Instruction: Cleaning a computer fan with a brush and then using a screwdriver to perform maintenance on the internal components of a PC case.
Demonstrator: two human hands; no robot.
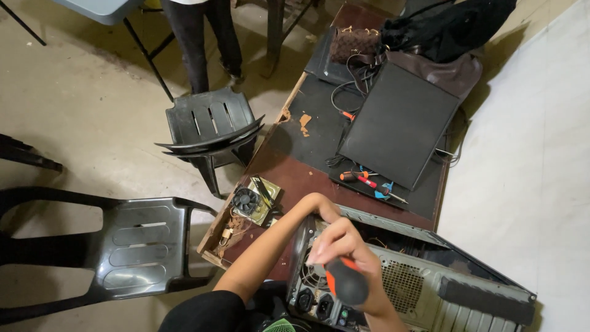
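Note:
A grey metal computer case (430, 289) lies on the brown table (295, 178), its rear panel with fan grille and power sockets facing me. My right hand (344, 246) is closed around a screwdriver with a black and orange handle (345, 281), held against the case's rear top edge. My left hand (321, 206) reaches over from the left onto the upper corner of the case. Its fingers are hidden behind my right hand, so its grip is unclear.
A small fan unit in a metal housing (253, 200) sits near the table's left edge. A black flat panel (399, 123), loose screwdrivers (369, 181), cables and a black bag (455, 24) lie further back. Two black plastic chairs (212, 129) (141, 246) stand left. A person's legs (196, 37) are beyond.

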